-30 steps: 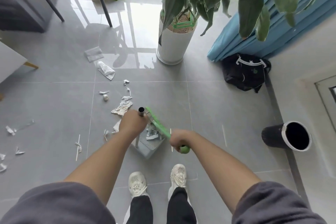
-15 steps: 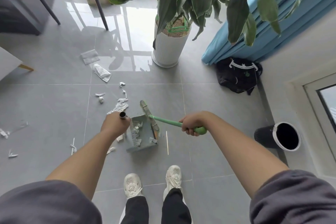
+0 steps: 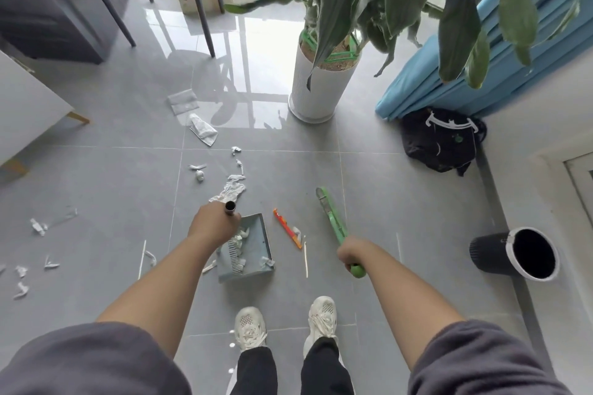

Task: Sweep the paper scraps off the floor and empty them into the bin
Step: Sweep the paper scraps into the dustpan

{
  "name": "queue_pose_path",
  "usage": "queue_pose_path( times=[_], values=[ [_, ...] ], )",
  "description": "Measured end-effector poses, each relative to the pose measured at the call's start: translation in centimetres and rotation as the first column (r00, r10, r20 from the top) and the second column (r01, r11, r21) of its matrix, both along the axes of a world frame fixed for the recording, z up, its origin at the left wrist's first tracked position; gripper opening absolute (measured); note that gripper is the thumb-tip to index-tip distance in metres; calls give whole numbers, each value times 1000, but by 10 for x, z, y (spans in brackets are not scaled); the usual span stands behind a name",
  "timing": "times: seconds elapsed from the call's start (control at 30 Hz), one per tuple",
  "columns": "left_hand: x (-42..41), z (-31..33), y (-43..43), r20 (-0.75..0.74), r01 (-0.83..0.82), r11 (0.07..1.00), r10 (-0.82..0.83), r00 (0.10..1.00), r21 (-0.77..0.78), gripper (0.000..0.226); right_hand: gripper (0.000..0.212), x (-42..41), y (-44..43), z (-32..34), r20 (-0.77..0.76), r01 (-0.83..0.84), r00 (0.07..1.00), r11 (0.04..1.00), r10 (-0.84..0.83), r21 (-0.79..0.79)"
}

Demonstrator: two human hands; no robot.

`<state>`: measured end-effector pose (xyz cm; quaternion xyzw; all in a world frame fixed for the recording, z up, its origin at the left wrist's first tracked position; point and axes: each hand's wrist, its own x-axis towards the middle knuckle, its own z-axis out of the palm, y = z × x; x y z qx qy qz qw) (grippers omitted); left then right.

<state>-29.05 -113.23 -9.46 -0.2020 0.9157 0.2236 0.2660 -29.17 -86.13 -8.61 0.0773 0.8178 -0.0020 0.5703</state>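
Currently, I note left hand (image 3: 211,226) wrapped round dustpan (image 3: 256,234) handle | right hand (image 3: 351,255) grips green broom (image 3: 332,218) | paper scraps (image 3: 231,190) on floor (image 3: 96,186), nine to twelve o'clock of dustpan | bin (image 3: 487,252) at three o'clock.

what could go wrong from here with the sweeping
1. The dustpan, held by the left hand, carries loose scraps; tilting it on the way to the bin at the right could spill them.
2. Scraps ahead and more at far left lie unswept; emptying now may leave them.
3. The brush in the right hand is apart from the dustpan, near an orange strip it might flick away.
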Motion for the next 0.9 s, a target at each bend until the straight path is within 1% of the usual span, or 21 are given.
queue_pose_path(
  times=[0.07,0.13,0.23,0.3,0.33,0.4,0.43,0.47,0.5,0.53,0.57,0.63,0.77,0.9],
  values=[
    [3,-5,-1,-4,-42,999,43,999,25,33,31,11,-10,-10,19,23,1000,1000,-23,-3],
    [4,-7,0,-12,-82,995,82,997,49,34,34,20,-25,-16,55,13,998,999,-11,-33],
    [6,-11,3,-10,-114,989,116,993,96,33,28,23,-52,-14,72,-71,994,993,78,-98],
    [8,-14,6,3,-119,985,119,993,125,32,20,21,-63,-13,91,-59,993,988,73,-145],
    [8,-14,8,11,-118,984,118,993,130,33,15,18,-65,-13,100,0,995,984,18,-178],
    [8,-13,9,15,-113,985,112,994,128,33,13,8,-60,-9,177,227,965,951,-191,-209],
    [7,-12,8,15,-121,984,120,993,130,33,18,2,-54,-3,231,333,929,925,-288,-185],
    [6,-10,6,10,-135,982,135,991,135,32,30,-4,-47,4,274,413,890,898,-364,-151],
    [5,-9,4,3,-149,979,150,989,143,31,44,-10,-38,12,305,462,860,878,-409,-127],
    [4,-8,2,-6,-154,977,156,988,149,30,52,-15,-29,20,330,491,840,862,-431,-123],
    [2,-8,0,-13,-151,977,155,988,151,30,56,-20,-19,29,347,501,831,855,-434,-130],
    [0,-6,-1,-20,-148,978,152,988,148,31,58,-29,-4,43,330,484,846,862,-418,-148],
    [-3,-3,-6,-45,-178,973,186,982,146,32,60,-37,11,40,240,509,850,848,-469,-146],
    [-14,-1,-12,-74,-213,971,222,972,111,29,48,-45,11,14,97,532,846,841,-524,-98]
  ],
)
